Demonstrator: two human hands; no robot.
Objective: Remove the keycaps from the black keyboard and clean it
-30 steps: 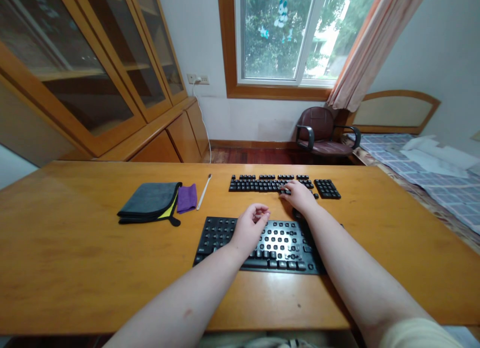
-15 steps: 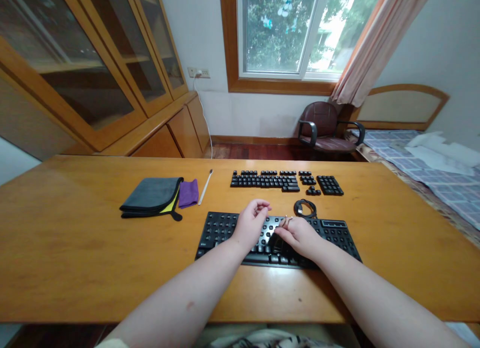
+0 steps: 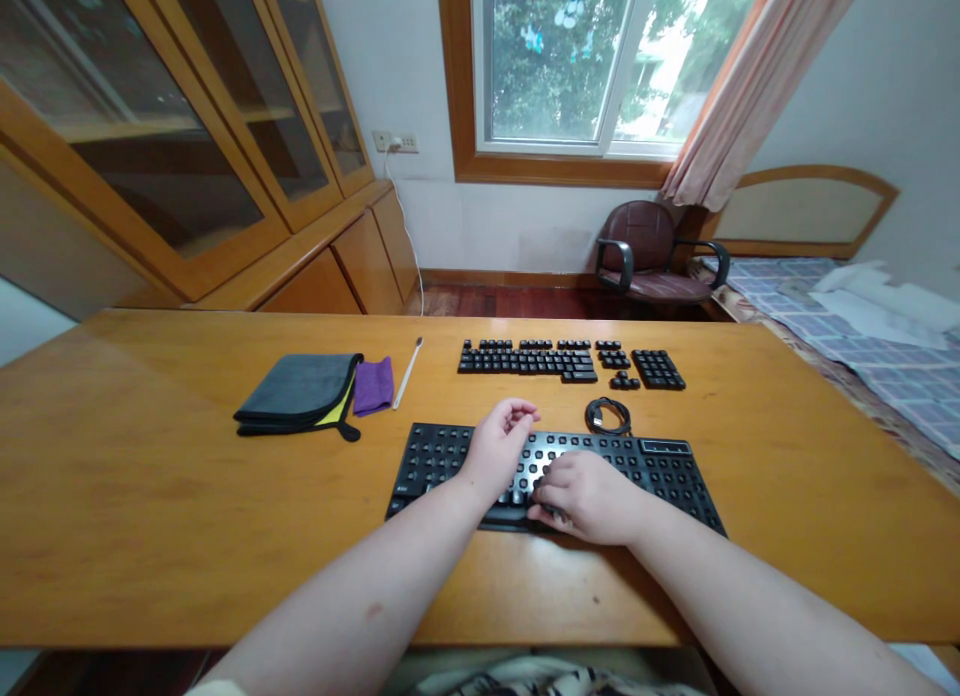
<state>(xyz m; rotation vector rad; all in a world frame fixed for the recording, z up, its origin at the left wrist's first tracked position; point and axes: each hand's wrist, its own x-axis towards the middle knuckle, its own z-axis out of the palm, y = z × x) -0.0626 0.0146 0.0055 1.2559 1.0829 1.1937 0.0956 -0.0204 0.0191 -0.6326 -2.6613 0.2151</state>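
Note:
A black keyboard (image 3: pixel 435 456) lies near the front of the wooden desk, with most of its switch stems bare and some keycaps still on the near row. My right hand (image 3: pixel 589 496) is curled palm down at that near row, its fingertips on or just above the keys. A small wire keycap puller is in its grip, now mostly hidden by the fingers. My left hand (image 3: pixel 501 446) hovers over the keyboard's middle, loosely closed, thumb near the fingertips; whatever it may hold does not show. Beyond the keyboard sit loose black keycaps (image 3: pixel 525 362), set out in keyboard order.
A coiled black cable (image 3: pixel 607 416) rests just behind the keyboard. To the left are a folded grey cloth (image 3: pixel 300 391), a purple cloth (image 3: pixel 373 386) and a thin white brush (image 3: pixel 408 374). Past the desk (image 3: pixel 150 456) stand a chair (image 3: pixel 645 246), a bed and a glass-fronted cabinet.
My right hand has come down and toward me, from above the keyboard's middle to its near row, and the puller's prongs have gone out of sight. My left hand has barely moved.

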